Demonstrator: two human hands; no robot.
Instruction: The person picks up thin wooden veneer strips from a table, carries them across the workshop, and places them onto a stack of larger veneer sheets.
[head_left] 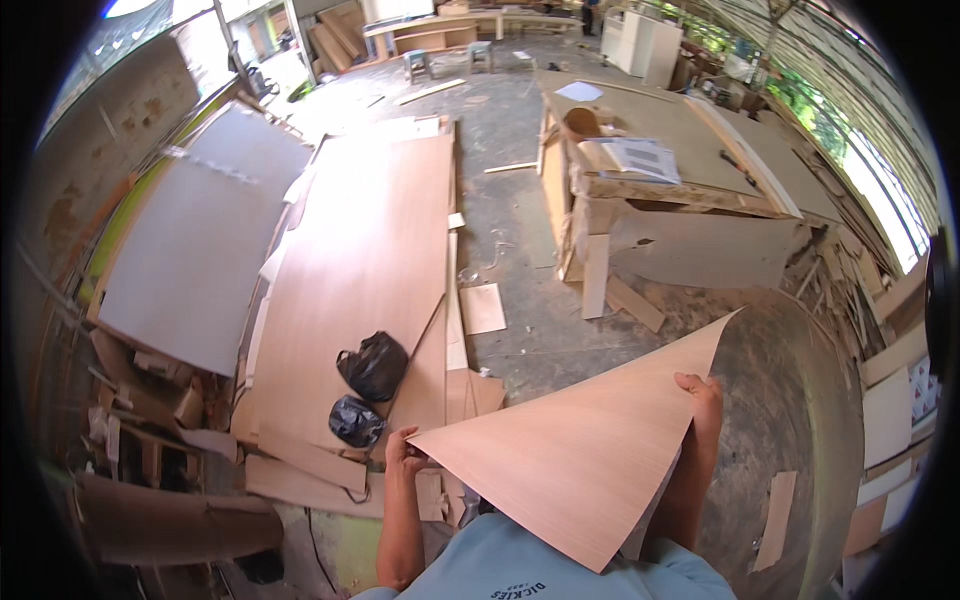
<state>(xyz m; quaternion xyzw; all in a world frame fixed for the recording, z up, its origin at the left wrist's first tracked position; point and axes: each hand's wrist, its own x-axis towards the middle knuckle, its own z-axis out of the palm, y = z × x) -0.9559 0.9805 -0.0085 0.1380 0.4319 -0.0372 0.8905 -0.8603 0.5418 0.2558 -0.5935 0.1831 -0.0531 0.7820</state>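
Pale wood veneer, one loose sheet [575,430], roughly three-cornered and bowed, held up in front of the wearer's blue shirt [465,562]

Left hand [404,450]: fingers closed at the sheet's left corner, a small hold on a narrow tip

Right hand [704,398]: clasped on the right-hand edge, thumb on the upper face, fingers hidden underneath

Condition, as judged from where I stand: thin, springy stock; bringing the hands together could deepen the bow until it splits, and a sideways tug could tear the left tip or pull it out of the pinch

Loose points: far tip beyond the right hand, unsupported; near tip hanging against the shirt, where a turn of the body might snag or crease it

To the left: one long veneered panel [365,240], lying low, bearing two black plastic bags [374,366] [357,421], either of which a swinging edge might catch

Ahead, to the right: workbench [690,185] with open papers [645,160], well apart from the far tip

Underfoot: grey floor [560,365] with a square offcut [482,308] and a pale strip [776,520]; a step taken blind behind the sheet could meet such scraps, causing a stumble and a bent sheet
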